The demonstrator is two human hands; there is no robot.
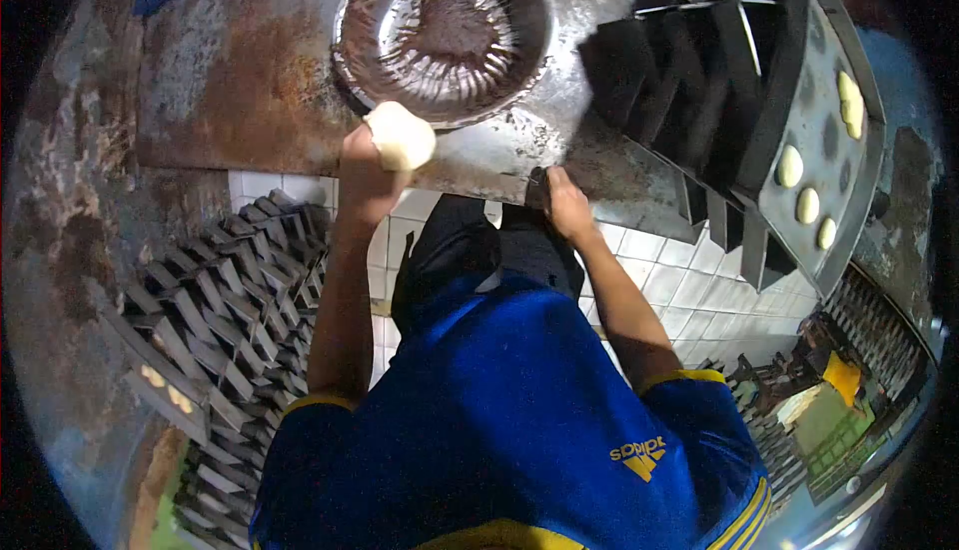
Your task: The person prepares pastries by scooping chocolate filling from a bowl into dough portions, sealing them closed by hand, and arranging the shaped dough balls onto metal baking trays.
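Note:
My left hand (370,175) is closed round a pale, soft piece of dough (402,138) that bulges above the fingers. It is just in front of a large round metal bowl (544,45), whose inside is smeared with dark brown, chocolate-like paste (455,25). My right hand (567,202) is at the front edge of the worn metal table (240,100). Its fingers are closed round a small dark thing (537,190) whose kind I cannot make out.
To the right, dark metal trays are stacked crosswise; the top tray (821,140) carries several pale dough pieces (807,205). More stacked trays (230,300) stand at lower left, one with small dough pieces (165,387). White tiles (659,270) show below the table.

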